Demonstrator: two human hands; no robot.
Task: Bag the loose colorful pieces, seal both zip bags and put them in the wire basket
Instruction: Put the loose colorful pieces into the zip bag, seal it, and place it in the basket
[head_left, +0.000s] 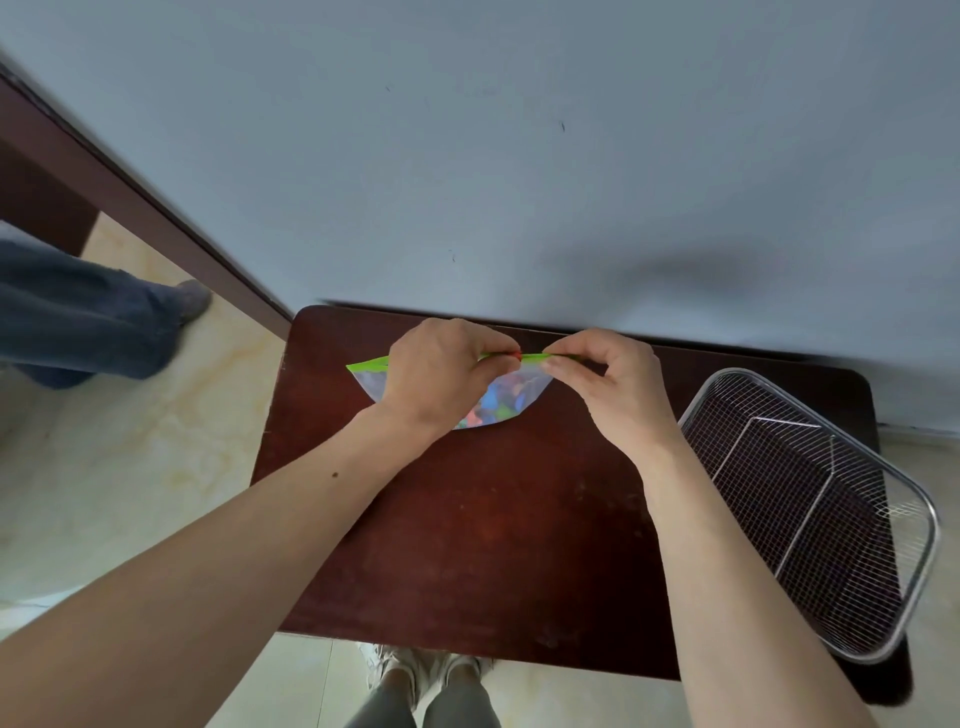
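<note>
A clear zip bag (511, 395) with a green top strip stands on the far part of the dark wooden table (493, 519). Colorful pieces show through its wall. My left hand (441, 379) pinches the green strip near its middle, beside a small red slider. My right hand (613, 384) pinches the strip just to the right of that. Both hands hide much of the bag. The wire basket (810, 509) sits at the table's right edge with nothing in it. Only one bag is in view.
A grey wall rises right behind the table. At the left, a dark wooden frame (130, 197) and another person's legs in jeans (93, 322) stand on the pale tiled floor. My own feet (426, 670) show under the near edge.
</note>
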